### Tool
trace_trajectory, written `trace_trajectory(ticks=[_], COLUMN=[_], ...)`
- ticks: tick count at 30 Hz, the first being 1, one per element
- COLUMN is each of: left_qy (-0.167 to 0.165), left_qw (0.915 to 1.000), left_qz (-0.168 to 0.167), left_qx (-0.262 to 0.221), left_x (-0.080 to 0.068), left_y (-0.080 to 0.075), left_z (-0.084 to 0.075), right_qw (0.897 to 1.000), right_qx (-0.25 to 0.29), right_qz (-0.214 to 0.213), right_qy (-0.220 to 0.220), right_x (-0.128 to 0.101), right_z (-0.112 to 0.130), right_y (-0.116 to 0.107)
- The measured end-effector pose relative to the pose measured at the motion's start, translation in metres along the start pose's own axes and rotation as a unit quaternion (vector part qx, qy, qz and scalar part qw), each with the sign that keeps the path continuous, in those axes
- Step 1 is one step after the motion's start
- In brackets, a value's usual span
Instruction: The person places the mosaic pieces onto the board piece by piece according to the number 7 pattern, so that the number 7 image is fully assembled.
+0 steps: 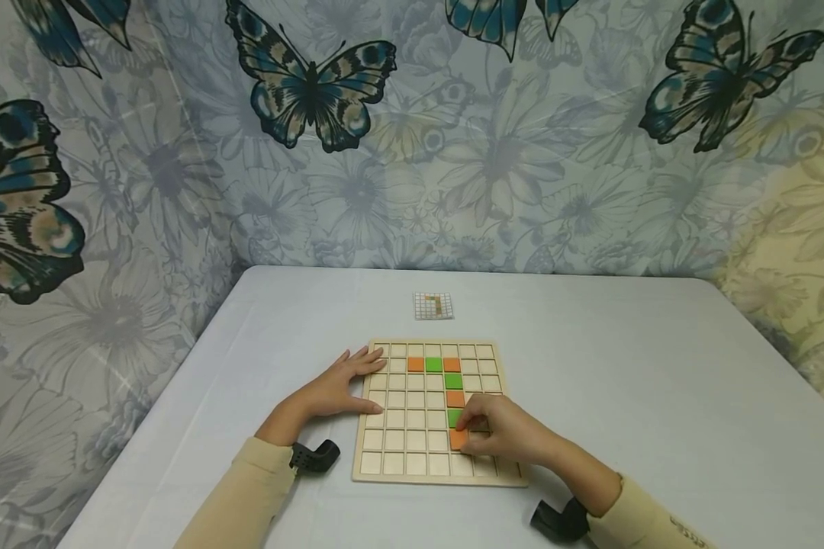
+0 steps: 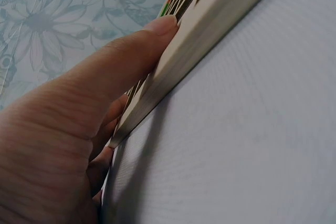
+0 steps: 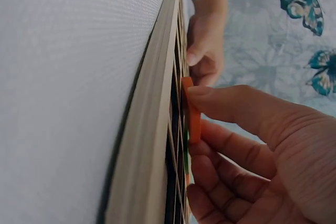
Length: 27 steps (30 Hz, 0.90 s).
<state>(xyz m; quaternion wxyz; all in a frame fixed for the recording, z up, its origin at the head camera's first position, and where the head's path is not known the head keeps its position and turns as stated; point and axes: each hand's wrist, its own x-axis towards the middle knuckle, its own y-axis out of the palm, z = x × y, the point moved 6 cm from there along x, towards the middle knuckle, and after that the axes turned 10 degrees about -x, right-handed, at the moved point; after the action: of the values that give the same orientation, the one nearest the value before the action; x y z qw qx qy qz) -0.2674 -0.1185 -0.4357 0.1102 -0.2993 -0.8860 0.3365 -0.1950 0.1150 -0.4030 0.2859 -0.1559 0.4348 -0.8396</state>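
A wooden grid board [image 1: 405, 463] lies flat on the table. My left hand [image 1: 336, 385] rests on its left edge with fingers spread; in the left wrist view the thumb [image 2: 142, 43] presses on the rim. My right hand [image 1: 508, 431] pinches an orange square tile [image 3: 193, 114] between thumb and fingers. That tile is at a lower cell of the column, slightly tilted in the right wrist view. Above it run a green tile [image 1: 455, 418], an orange tile [image 1: 455, 399] and a green tile [image 1: 453, 380]. Orange, green and orange tiles form a row near the board's top.
Behind the board lies a small card [image 1: 432, 306] printed with a grid and a coloured pattern. A white cloth covers the table [image 1: 625, 366]. Butterfly-patterned fabric [image 1: 508, 168] hangs behind and at the sides. Black wrist devices [image 1: 316, 456] sit on both wrists.
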Motion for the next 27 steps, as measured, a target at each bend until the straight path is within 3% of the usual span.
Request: trace_trajectory(ticks=[27], left_qy=[-0.004], left_qw=[1.0000], left_qz=[-0.004], left_qx=[-0.006], left_x=[-0.0044], left_y=[-0.0019], left_z=[-0.0012], right_qw=[1.000], right_qx=[-0.011], right_qz=[0.005], right_qy=[-0.010], right_x=[0.0022], right_z=[0.0003], right_y=[0.0035])
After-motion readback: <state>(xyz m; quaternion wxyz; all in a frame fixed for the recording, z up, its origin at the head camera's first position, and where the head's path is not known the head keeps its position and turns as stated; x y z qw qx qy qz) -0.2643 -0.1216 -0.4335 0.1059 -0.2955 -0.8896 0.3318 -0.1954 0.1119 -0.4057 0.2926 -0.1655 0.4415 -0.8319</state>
